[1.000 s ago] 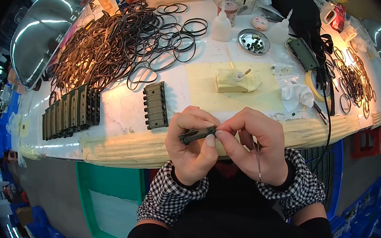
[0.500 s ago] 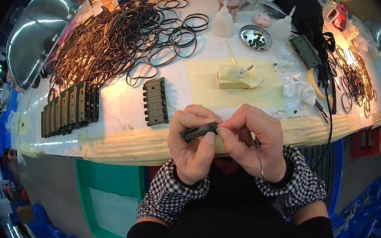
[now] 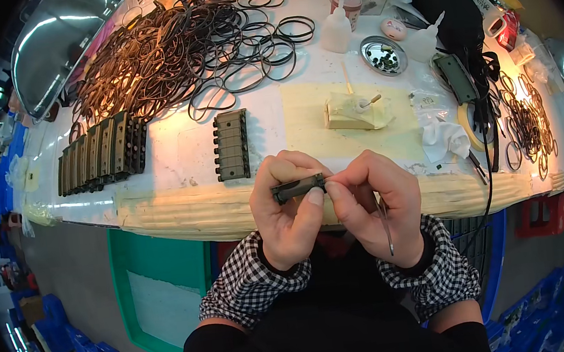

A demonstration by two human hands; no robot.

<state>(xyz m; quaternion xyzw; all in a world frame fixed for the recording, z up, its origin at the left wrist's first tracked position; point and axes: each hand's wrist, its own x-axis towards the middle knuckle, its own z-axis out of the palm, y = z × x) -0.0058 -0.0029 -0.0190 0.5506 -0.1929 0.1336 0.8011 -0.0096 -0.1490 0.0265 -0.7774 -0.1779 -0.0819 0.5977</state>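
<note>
My left hand [image 3: 286, 217] is closed round a small olive-green casing [image 3: 295, 188] with dark ends, held just above the table's near edge. The thumb and forefinger of my right hand [image 3: 384, 203] pinch together at the casing's right end. Whatever may be between those fingertips is too small to make out. Slim metal tweezers [image 3: 388, 230] are tucked in the same hand, pointing down. Beyond my hands, a block of similar olive-green casings [image 3: 231, 147] lies side by side on the table.
More casings [image 3: 101, 154] stand in a row at left, below a heap of dark rubber bands [image 3: 160, 58]. Further right are a yellow-wrapped block [image 3: 351, 115], a metal dish of small dark pieces [image 3: 383, 55], a white squeeze bottle [image 3: 335, 29] and a black cable [image 3: 488, 154].
The casing has turned slightly in my left hand, showing more of its right end. My right fingertips stay close against that end. The whole view has shifted a little.
</note>
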